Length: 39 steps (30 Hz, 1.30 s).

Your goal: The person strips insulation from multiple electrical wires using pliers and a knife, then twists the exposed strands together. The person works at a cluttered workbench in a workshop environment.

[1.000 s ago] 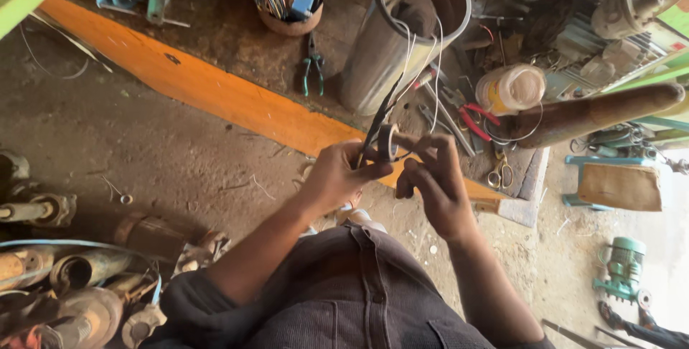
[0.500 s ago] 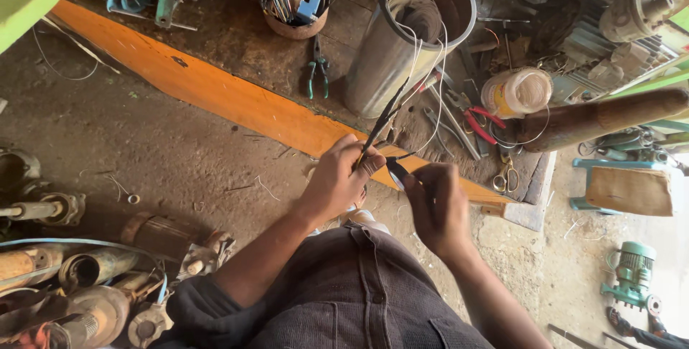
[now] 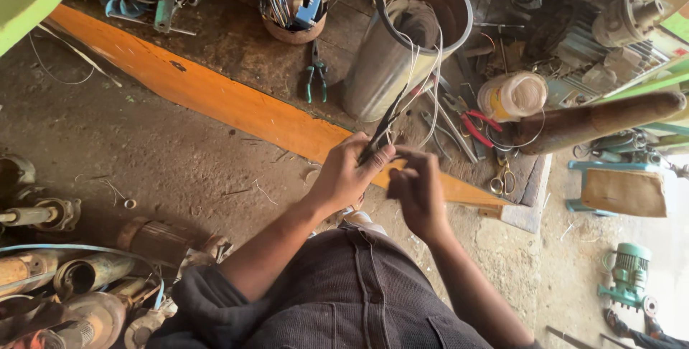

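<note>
Left hand [image 3: 347, 177] is clamped shut around a dark bundle of wires [image 3: 380, 130], thumb pressed over it, and the bundle runs up toward 1 o'clock into the metal cylinder [image 3: 391, 54]. Right hand [image 3: 418, 191] sits just beside it at 3 o'clock, fingers curled in a closed grip, pinching the thin pale strands where the 2 hands meet; exactly what lies between its fingertips I cannot tell. White wires [image 3: 420, 54] loop out of the cylinder's open top and hang down toward the hands. The cylinder leans on the counter [image 3: 237, 47], whose orange edge [image 3: 215, 94] crosses under the hands. At 11 o'clock from the grip, green-handled pliers [image 3: 316, 76] lie flat, with a bowl of small parts [image 3: 294, 8] beyond them. At 2 o'clock, red-handled pliers [image 3: 474, 126] and a spool of pale thread [image 3: 513, 95]. Scissors [image 3: 500, 178] rest at 3 o'clock.
</note>
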### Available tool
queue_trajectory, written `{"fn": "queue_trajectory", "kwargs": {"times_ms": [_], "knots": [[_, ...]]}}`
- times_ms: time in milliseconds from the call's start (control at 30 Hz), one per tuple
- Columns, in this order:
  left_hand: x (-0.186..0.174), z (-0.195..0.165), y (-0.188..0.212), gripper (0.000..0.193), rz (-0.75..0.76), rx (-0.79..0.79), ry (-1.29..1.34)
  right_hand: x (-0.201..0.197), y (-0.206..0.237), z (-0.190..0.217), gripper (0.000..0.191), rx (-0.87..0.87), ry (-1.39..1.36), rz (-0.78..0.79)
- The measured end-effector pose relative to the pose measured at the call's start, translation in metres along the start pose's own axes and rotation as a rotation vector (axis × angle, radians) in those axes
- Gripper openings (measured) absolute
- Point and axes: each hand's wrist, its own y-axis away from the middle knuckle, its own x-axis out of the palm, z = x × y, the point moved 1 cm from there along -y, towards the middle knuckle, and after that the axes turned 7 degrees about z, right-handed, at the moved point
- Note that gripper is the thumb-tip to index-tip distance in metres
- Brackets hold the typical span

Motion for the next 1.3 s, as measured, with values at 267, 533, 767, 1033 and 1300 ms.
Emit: {"fn": "queue_trajectory", "kwargs": {"times_ms": [267, 533, 767, 1033, 1300], "knots": [[-0.015, 0.003, 0.004, 0.030, -0.044, 0.122, -0.127, -0.027, -0.001, 0.027, 0.024, -0.078, -0.287, 0.032], [-0.017, 0.004, -0.006, 0.035, -0.014, 0.205, -0.073, -0.010, -0.002, 0.032, 0.019, 0.048, -0.482, -0.090], [-0.007, 0.002, -0.007, 0.044, -0.057, 0.342, -0.196, 0.002, -0.002, 0.003, 0.019, -0.073, 0.663, 0.001], [-0.014, 0.003, -0.005, 0.024, 0.060, 0.154, -0.059, -0.049, -0.011, 0.034, 0.012, 0.201, -0.702, 0.065], [0.005, -0.004, -0.011, 0.032, -0.074, 0.152, -0.098, -0.034, -0.011, 0.013, 0.015, -0.029, -0.402, -0.007]]}}
